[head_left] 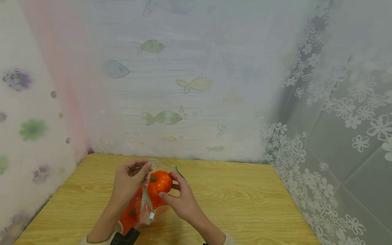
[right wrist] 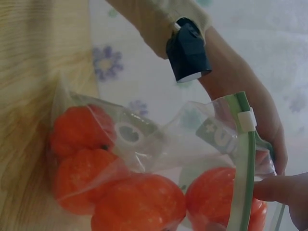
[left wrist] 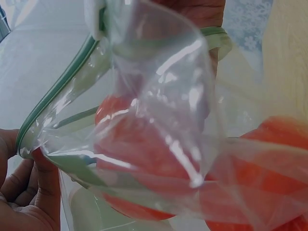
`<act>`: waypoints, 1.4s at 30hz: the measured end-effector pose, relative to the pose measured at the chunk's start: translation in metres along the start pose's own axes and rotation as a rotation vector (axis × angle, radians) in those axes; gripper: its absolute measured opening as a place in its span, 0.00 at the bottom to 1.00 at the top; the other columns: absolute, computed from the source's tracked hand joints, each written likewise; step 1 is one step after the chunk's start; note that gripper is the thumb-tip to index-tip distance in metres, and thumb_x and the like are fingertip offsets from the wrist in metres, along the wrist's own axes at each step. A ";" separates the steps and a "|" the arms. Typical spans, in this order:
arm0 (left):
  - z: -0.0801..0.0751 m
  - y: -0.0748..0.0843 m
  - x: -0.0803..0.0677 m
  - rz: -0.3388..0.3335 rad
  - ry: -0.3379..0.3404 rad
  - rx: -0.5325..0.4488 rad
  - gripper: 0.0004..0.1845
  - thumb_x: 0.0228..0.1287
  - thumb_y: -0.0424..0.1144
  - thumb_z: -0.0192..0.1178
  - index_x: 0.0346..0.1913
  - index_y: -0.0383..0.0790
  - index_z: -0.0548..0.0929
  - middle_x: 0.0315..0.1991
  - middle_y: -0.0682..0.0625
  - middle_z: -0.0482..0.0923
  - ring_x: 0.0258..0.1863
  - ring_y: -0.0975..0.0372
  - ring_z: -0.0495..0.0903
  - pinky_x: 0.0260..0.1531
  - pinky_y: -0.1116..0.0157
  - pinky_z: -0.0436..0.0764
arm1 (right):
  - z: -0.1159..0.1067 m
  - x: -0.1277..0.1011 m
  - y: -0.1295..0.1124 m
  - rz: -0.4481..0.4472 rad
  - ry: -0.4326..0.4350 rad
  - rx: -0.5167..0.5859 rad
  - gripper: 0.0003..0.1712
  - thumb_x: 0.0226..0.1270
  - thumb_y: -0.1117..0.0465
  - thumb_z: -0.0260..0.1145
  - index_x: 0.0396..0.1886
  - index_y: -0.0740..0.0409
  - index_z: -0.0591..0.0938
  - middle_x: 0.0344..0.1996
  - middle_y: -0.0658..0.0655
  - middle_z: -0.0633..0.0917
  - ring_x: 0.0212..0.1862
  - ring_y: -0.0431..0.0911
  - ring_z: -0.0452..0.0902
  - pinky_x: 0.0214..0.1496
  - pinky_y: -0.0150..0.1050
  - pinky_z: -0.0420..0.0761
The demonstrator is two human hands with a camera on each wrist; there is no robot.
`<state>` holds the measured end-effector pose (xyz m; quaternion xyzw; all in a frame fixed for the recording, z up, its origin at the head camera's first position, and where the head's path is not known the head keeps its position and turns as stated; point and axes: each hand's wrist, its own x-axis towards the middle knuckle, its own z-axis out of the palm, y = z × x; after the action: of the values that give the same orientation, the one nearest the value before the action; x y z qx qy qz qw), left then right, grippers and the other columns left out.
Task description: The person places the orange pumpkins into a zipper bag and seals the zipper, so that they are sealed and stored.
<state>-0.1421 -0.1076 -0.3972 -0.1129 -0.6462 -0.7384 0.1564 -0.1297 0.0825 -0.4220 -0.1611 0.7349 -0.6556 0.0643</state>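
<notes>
A clear slider zip bag with a green-edged mouth stands on the table, its mouth spread wide. My left hand pinches the bag's rim at the left, also seen in the left wrist view, where the fingers grip the green edge. With thumb and fingers, my right hand holds a small shiny orange pumpkin with a green stem inside the mouth. Several more orange pumpkins lie lower in the bag, behind the film. The white slider sits at one end of the green zip.
The wooden table reaches back to a wall painted with fish. A flower-patterned wall flanks it on the left, and a panel with white flowers on the right. A dark wrist camera sits on my left wrist.
</notes>
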 end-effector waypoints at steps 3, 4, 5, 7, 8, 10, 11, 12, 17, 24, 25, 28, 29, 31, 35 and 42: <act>-0.005 -0.003 0.007 0.002 -0.011 -0.005 0.12 0.73 0.35 0.63 0.44 0.25 0.83 0.30 0.47 0.85 0.18 0.62 0.76 0.19 0.70 0.82 | 0.004 0.007 0.002 -0.002 0.018 0.016 0.39 0.70 0.61 0.70 0.76 0.61 0.64 0.75 0.62 0.64 0.67 0.57 0.70 0.52 0.46 0.88; -0.007 -0.004 0.009 0.002 -0.015 -0.008 0.11 0.73 0.35 0.63 0.44 0.26 0.83 0.30 0.45 0.85 0.17 0.62 0.76 0.19 0.69 0.82 | 0.005 0.009 0.002 -0.003 0.028 0.019 0.39 0.70 0.61 0.70 0.76 0.61 0.64 0.75 0.61 0.64 0.67 0.57 0.70 0.52 0.46 0.88; -0.008 -0.005 0.011 0.001 -0.019 -0.010 0.11 0.73 0.35 0.63 0.44 0.26 0.83 0.30 0.44 0.85 0.18 0.62 0.76 0.19 0.70 0.82 | 0.007 0.011 0.002 -0.006 0.038 0.020 0.39 0.70 0.61 0.70 0.76 0.61 0.64 0.75 0.62 0.64 0.67 0.57 0.70 0.52 0.47 0.89; -0.011 -0.006 0.015 -0.005 -0.027 -0.015 0.11 0.72 0.35 0.64 0.44 0.26 0.83 0.30 0.43 0.85 0.18 0.63 0.76 0.19 0.70 0.82 | 0.010 0.016 0.003 -0.012 0.052 0.032 0.39 0.71 0.60 0.69 0.76 0.61 0.64 0.75 0.62 0.63 0.68 0.58 0.69 0.52 0.48 0.88; -0.013 -0.007 0.018 -0.008 -0.030 -0.017 0.11 0.72 0.35 0.64 0.44 0.26 0.83 0.30 0.43 0.85 0.18 0.63 0.77 0.19 0.70 0.82 | 0.012 0.018 0.004 -0.017 0.062 0.023 0.38 0.71 0.60 0.69 0.76 0.62 0.64 0.75 0.63 0.63 0.68 0.58 0.69 0.53 0.47 0.88; -0.016 -0.009 0.023 -0.013 -0.035 -0.017 0.12 0.72 0.35 0.64 0.45 0.25 0.83 0.30 0.44 0.85 0.18 0.63 0.77 0.19 0.70 0.82 | 0.014 0.023 0.005 -0.030 0.079 0.000 0.37 0.73 0.60 0.67 0.76 0.63 0.64 0.74 0.64 0.63 0.67 0.58 0.70 0.53 0.46 0.88; -0.018 -0.009 0.025 -0.014 -0.039 -0.017 0.13 0.72 0.35 0.64 0.45 0.24 0.83 0.30 0.44 0.85 0.18 0.64 0.77 0.19 0.70 0.82 | 0.016 0.026 0.006 -0.038 0.084 -0.012 0.36 0.73 0.60 0.66 0.75 0.64 0.64 0.74 0.64 0.63 0.68 0.59 0.70 0.53 0.46 0.88; -0.019 -0.010 0.027 -0.013 -0.044 -0.018 0.14 0.72 0.35 0.64 0.45 0.22 0.82 0.29 0.44 0.85 0.18 0.64 0.77 0.19 0.70 0.82 | 0.017 0.028 0.006 -0.047 0.088 -0.024 0.35 0.74 0.60 0.65 0.75 0.64 0.64 0.74 0.65 0.63 0.68 0.59 0.71 0.54 0.45 0.88; -0.019 -0.009 0.026 -0.001 -0.049 -0.021 0.17 0.73 0.34 0.63 0.47 0.17 0.79 0.27 0.44 0.83 0.17 0.63 0.76 0.17 0.70 0.81 | 0.017 0.026 0.004 -0.069 0.075 -0.027 0.32 0.75 0.62 0.61 0.75 0.64 0.65 0.74 0.64 0.63 0.69 0.59 0.70 0.55 0.43 0.87; -0.020 -0.007 0.027 -0.006 -0.033 -0.017 0.16 0.73 0.35 0.63 0.48 0.19 0.80 0.28 0.46 0.84 0.17 0.63 0.78 0.18 0.69 0.83 | 0.015 0.017 0.005 -0.130 0.022 0.067 0.28 0.77 0.63 0.62 0.72 0.63 0.69 0.72 0.61 0.68 0.69 0.57 0.69 0.57 0.41 0.86; -0.020 -0.006 0.027 -0.008 -0.032 -0.017 0.16 0.73 0.35 0.63 0.48 0.19 0.80 0.28 0.46 0.84 0.17 0.64 0.78 0.18 0.69 0.83 | 0.014 0.016 0.005 -0.150 0.018 0.085 0.26 0.77 0.63 0.62 0.71 0.64 0.70 0.70 0.61 0.70 0.68 0.55 0.70 0.57 0.41 0.86; -0.020 -0.005 0.027 -0.013 -0.032 -0.017 0.16 0.73 0.35 0.63 0.48 0.19 0.80 0.28 0.47 0.84 0.18 0.64 0.78 0.18 0.70 0.83 | 0.009 0.013 0.008 -0.230 0.040 0.125 0.21 0.76 0.65 0.64 0.63 0.68 0.75 0.62 0.65 0.75 0.61 0.48 0.76 0.56 0.41 0.87; -0.020 -0.005 0.027 -0.013 -0.032 -0.016 0.17 0.73 0.35 0.63 0.48 0.18 0.80 0.28 0.47 0.84 0.18 0.64 0.78 0.18 0.70 0.83 | 0.006 0.013 0.009 -0.264 0.055 0.138 0.18 0.75 0.66 0.64 0.60 0.70 0.76 0.58 0.66 0.77 0.58 0.46 0.77 0.56 0.40 0.87; -0.020 -0.004 0.026 -0.009 -0.035 -0.015 0.17 0.73 0.35 0.63 0.48 0.18 0.80 0.28 0.45 0.84 0.18 0.64 0.78 0.18 0.70 0.83 | -0.001 0.014 0.010 -0.335 0.106 0.150 0.14 0.74 0.68 0.64 0.54 0.73 0.78 0.50 0.67 0.79 0.52 0.42 0.79 0.54 0.39 0.87; -0.019 -0.003 0.024 0.004 -0.051 -0.013 0.15 0.73 0.35 0.63 0.46 0.20 0.81 0.29 0.43 0.84 0.18 0.63 0.78 0.18 0.69 0.83 | -0.020 0.021 0.010 -0.451 0.182 0.131 0.11 0.74 0.71 0.62 0.47 0.79 0.78 0.43 0.59 0.82 0.47 0.38 0.81 0.53 0.36 0.87; -0.017 -0.002 0.020 0.021 -0.071 0.011 0.14 0.73 0.35 0.63 0.45 0.21 0.81 0.27 0.42 0.84 0.18 0.62 0.78 0.18 0.69 0.83 | -0.051 0.044 0.018 -0.557 0.051 -0.062 0.14 0.75 0.72 0.60 0.56 0.74 0.79 0.51 0.64 0.83 0.54 0.49 0.80 0.59 0.37 0.83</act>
<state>-0.1610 -0.1259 -0.3936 -0.1449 -0.6542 -0.7286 0.1420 -0.1897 0.1184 -0.4282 -0.3424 0.6835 -0.6288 -0.1418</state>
